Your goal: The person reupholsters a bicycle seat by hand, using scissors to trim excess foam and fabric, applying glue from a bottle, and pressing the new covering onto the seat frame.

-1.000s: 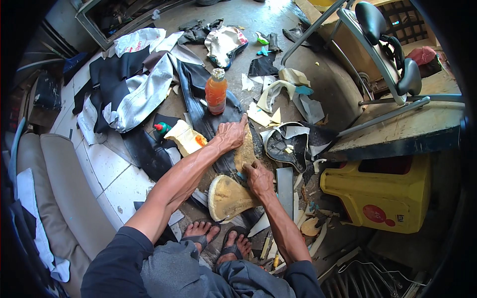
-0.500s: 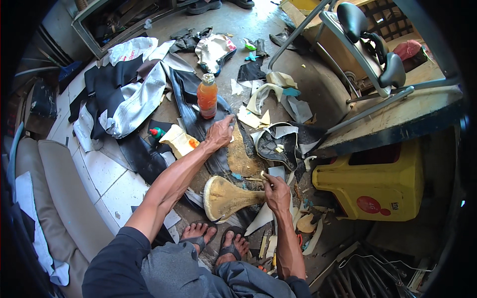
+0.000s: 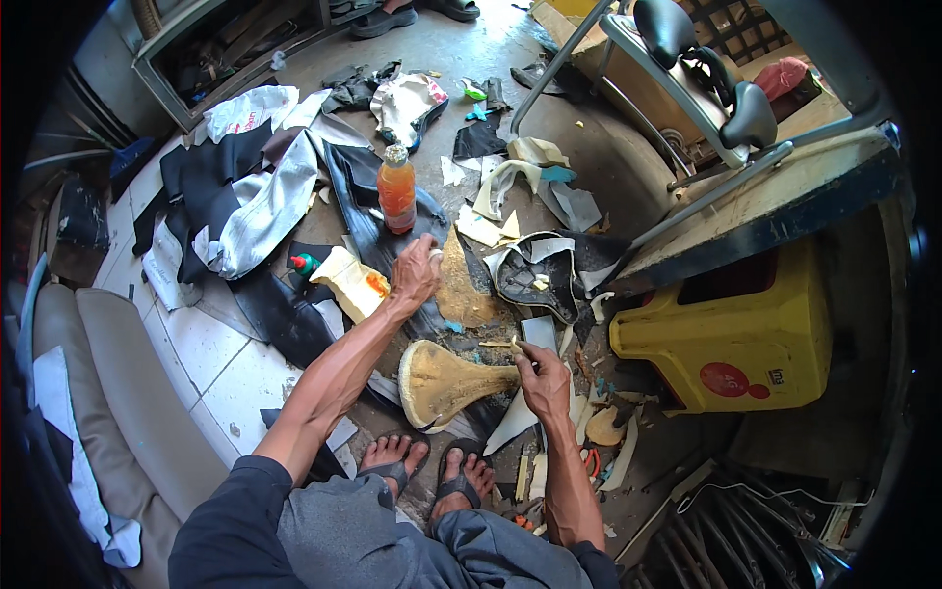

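A bare bicycle saddle (image 3: pixel 446 385) with tan, worn padding points its wide end left, just beyond my feet. My right hand (image 3: pixel 546 381) is closed at its narrow nose, and a small pale scrap (image 3: pixel 516 344) shows at the fingertips. Farther off, my left hand (image 3: pixel 417 269) is closed, with a bit of something whitish showing at its fingers; its kind is unclear. That hand is over black sheet material (image 3: pixel 365 201), beside a tan, crumbly patch (image 3: pixel 465 285). Just past it stands a bottle of orange liquid (image 3: pixel 396 192). A cream foam block (image 3: pixel 349 281) with an orange stain lies left of my left wrist.
Black and grey fabric pieces (image 3: pixel 260 201) pile up at the left. A black saddle cover (image 3: pixel 535 277) and pale offcuts lie ahead. At the right are a yellow plastic stool (image 3: pixel 731 344) and a metal-framed chair with saddles (image 3: pixel 677 83). Grey cushions (image 3: pixel 147 383) flank me on the left.
My left hand has drawn back slightly toward me. My right hand and the saddle have hardly moved. The whole view has shifted a little.
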The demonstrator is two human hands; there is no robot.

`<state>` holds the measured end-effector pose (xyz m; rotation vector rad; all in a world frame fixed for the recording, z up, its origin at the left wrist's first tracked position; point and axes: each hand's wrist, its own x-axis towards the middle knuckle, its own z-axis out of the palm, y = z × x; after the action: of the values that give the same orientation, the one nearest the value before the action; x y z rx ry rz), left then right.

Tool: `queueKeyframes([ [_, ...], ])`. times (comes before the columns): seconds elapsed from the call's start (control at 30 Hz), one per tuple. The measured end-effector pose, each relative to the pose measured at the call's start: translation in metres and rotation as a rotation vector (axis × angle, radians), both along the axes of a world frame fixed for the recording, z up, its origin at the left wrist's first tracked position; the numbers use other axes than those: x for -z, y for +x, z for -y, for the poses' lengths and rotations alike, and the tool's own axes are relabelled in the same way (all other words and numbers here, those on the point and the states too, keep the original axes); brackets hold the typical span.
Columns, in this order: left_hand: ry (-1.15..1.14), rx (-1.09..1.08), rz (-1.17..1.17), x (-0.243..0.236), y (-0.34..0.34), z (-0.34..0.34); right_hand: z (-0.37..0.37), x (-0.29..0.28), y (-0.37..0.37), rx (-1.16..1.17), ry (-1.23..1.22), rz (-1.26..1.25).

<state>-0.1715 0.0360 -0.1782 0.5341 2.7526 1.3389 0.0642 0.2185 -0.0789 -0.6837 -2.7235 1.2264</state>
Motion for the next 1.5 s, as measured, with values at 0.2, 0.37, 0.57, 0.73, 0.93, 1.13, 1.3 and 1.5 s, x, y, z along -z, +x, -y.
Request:
queueKeyframes([
  [0.2,-0.074,-0.197,-0.062,-0.002,0.007,0.028,0.003,-0.003,0.002,-0.003,-0.009,0.002],
  [0.37,-0.090,-0.269,-0.142,-0.013,0.025,0.035,0.005,-0.010,0.004,0.016,-0.044,0.012],
  [0.57,0.063,-0.559,-0.512,-0.050,-0.039,0.027,0.003,-0.026,0.006,0.014,-0.069,-0.022],
  [0.73,0.211,-0.307,-0.047,-0.071,-0.101,0.027,0.007,-0.046,-0.008,-0.018,-0.108,-0.072],
  [0.93,0.310,-0.151,-0.259,-0.055,-0.076,0.019,0.019,-0.092,-0.089,-0.204,0.032,-0.265],
  [1.13,0.371,-0.199,-0.139,-0.066,-0.070,0.008,0.031,-0.094,-0.189,-0.319,0.128,-0.361],
  [1.3,0.426,-0.235,-0.103,-0.060,-0.072,0.020,0.051,-0.077,-0.231,-0.283,0.172,-0.365],
  [1.5,0.364,-0.234,-0.163,-0.059,-0.078,0.020,0.065,-0.070,-0.257,-0.272,0.198,-0.406],
])
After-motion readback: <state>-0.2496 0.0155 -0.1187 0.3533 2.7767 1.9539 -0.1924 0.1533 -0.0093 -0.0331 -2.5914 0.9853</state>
